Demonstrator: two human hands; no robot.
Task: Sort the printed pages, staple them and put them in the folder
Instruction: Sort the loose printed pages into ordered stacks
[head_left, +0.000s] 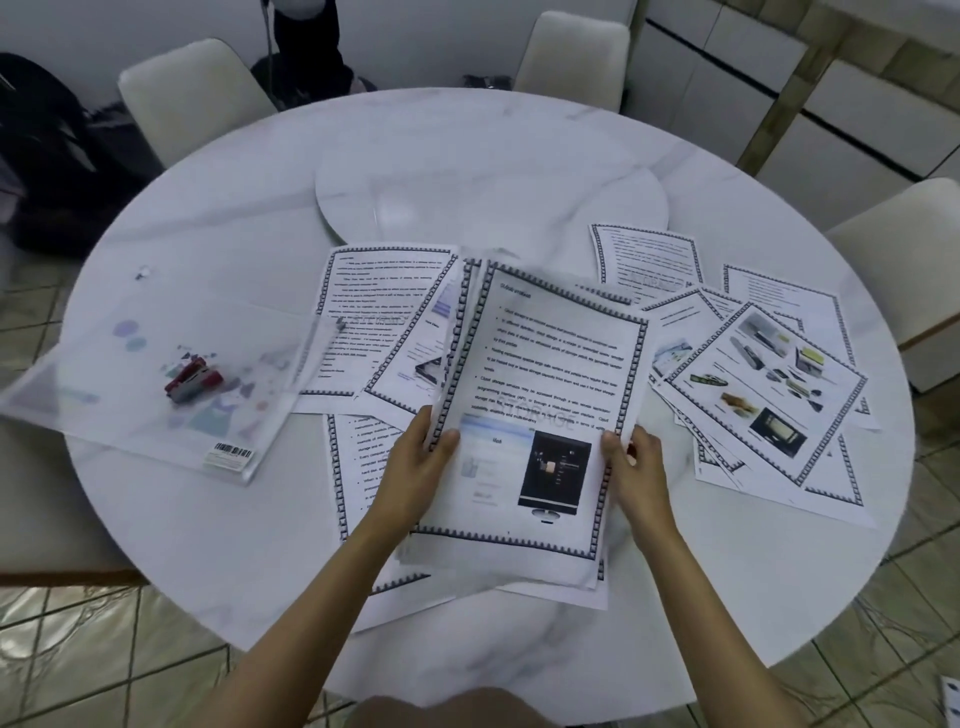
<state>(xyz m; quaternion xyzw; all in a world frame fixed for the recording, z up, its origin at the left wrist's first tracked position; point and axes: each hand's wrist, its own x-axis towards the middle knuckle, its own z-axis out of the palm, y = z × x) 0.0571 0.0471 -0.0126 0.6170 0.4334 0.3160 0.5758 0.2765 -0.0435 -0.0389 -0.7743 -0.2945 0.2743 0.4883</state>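
A stack of printed pages (540, 374) with black patterned borders is lifted over the table's near middle. My left hand (415, 457) grips its left edge with the thumb on top. My right hand (631, 457) pinches its right edge. More printed pages (363, 306) lie under and behind the stack. Another loose spread of pages (763, 384) fans out to the right, topped by a sheet of photos. A clear plastic folder (130, 395) lies flat at the left. On or in the folder sits a small red stapler (193, 383).
The round white marble table (208, 545) has a raised turntable (467, 192) at its centre. White chairs (192, 93) stand around it, with a dark bag (47, 156) at the far left. A tiled floor (78, 654) shows below.
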